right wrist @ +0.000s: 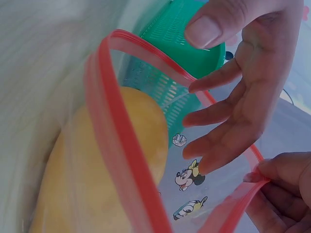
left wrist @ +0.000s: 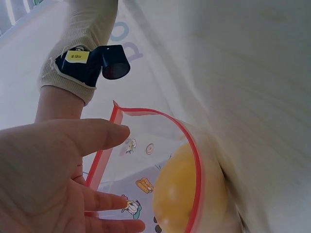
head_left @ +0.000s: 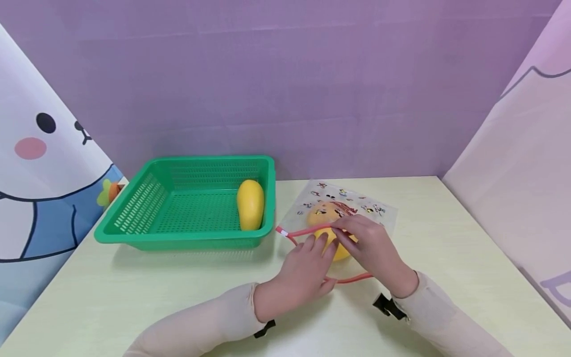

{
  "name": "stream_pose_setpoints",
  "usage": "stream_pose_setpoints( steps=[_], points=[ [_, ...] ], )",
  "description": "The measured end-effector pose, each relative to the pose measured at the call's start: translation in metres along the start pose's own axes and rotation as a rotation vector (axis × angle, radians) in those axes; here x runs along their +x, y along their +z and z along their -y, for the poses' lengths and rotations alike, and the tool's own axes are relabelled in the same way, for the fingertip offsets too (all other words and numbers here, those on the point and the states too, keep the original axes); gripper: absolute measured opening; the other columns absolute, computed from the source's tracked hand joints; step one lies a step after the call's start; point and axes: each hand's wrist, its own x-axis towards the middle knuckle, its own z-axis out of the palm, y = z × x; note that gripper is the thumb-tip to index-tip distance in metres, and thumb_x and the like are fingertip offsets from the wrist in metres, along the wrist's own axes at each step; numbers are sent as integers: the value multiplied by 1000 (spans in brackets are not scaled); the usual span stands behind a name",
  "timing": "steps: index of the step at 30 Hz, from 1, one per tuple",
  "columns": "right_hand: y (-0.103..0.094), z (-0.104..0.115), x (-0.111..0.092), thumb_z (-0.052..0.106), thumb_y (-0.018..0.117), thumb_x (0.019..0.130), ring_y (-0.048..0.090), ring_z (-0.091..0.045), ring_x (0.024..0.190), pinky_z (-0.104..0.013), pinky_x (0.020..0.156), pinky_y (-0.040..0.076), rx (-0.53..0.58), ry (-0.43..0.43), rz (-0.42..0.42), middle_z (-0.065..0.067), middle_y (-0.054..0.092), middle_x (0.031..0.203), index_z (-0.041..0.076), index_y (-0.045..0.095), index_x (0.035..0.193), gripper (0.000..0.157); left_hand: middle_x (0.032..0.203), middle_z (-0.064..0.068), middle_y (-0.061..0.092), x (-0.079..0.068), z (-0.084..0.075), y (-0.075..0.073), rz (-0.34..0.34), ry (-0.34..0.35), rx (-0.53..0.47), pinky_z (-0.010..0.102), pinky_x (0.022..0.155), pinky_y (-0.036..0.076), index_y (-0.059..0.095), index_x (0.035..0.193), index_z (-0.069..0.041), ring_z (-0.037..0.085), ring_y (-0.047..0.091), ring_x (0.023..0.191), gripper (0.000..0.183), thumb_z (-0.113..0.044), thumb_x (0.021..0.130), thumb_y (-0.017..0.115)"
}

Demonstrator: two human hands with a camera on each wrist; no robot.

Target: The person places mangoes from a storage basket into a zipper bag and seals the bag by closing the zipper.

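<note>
A clear zip bag with a red zip edge and cartoon prints lies on the table with its mouth spread apart. Inside it is a yellow mango, partly hidden by the hands in the head view. My right hand pinches the upper red edge between thumb and fingers; the right wrist view shows this pinch at a bend in the edge. At the bag's mouth, my left hand has its fingers spread and extended over the opening, thumb apart near the lower edge.
A green plastic basket stands to the left of the bag, with another mango at its right end. Behind the pale table hangs a purple cloth. Cartoon-printed cloths flank both sides.
</note>
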Motion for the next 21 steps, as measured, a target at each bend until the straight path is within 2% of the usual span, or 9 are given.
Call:
stream_pose_setpoints(
  steps=[8, 21],
  points=[
    [0, 0, 0, -6, 78, 68, 67, -19, 79, -30, 65, 56, 0, -8, 4, -6, 71, 86, 2, 71, 88, 23, 139, 8, 45, -5, 3, -1, -21, 1, -37, 33, 87, 51, 37, 141, -15, 23, 46, 121, 72, -56, 86, 56],
    [1, 1, 0, -6, 79, 68, 67, -19, 78, -29, 63, 55, -1, -11, 7, -6, 71, 85, 2, 71, 88, 23, 135, 9, 49, -9, 6, -4, -77, 13, -57, 31, 86, 51, 40, 139, -14, 22, 49, 117, 70, -56, 85, 57]
  ],
)
